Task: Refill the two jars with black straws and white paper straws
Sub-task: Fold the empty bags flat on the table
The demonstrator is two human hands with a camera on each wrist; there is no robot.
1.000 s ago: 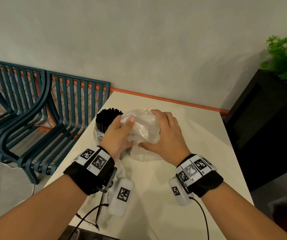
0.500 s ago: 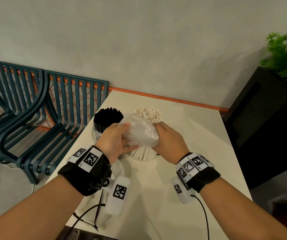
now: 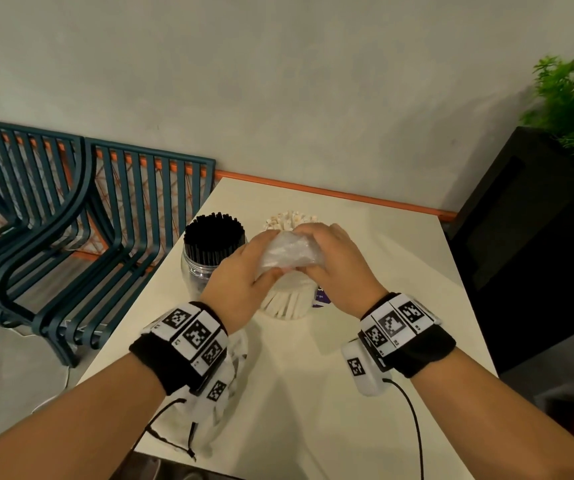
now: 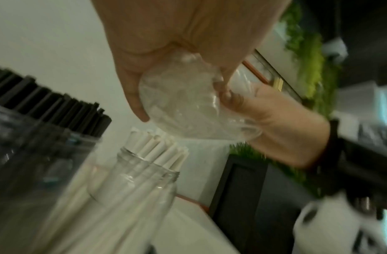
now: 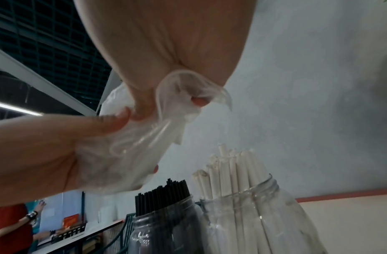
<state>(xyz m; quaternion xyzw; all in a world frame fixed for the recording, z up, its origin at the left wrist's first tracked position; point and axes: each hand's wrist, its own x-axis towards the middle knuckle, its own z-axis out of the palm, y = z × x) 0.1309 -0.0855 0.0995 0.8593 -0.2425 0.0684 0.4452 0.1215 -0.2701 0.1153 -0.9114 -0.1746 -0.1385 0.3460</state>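
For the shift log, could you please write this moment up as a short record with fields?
left hand: left hand grips the crumpled clear plastic bag
right hand: right hand grips the same bag from the other side
bag position: held above the jars
left jar: glass jar packed with black straws
right jar: second jar packed with white paper straws
surface: both jars stand side by side on the white table

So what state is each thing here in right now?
Plastic bag: empty, crumpled, held above the jars.
Left hand: gripping the bag.
Right hand: gripping the bag.
Black straw jar: upright, full.
White straw jar: upright, full.
Table: holds both jars.
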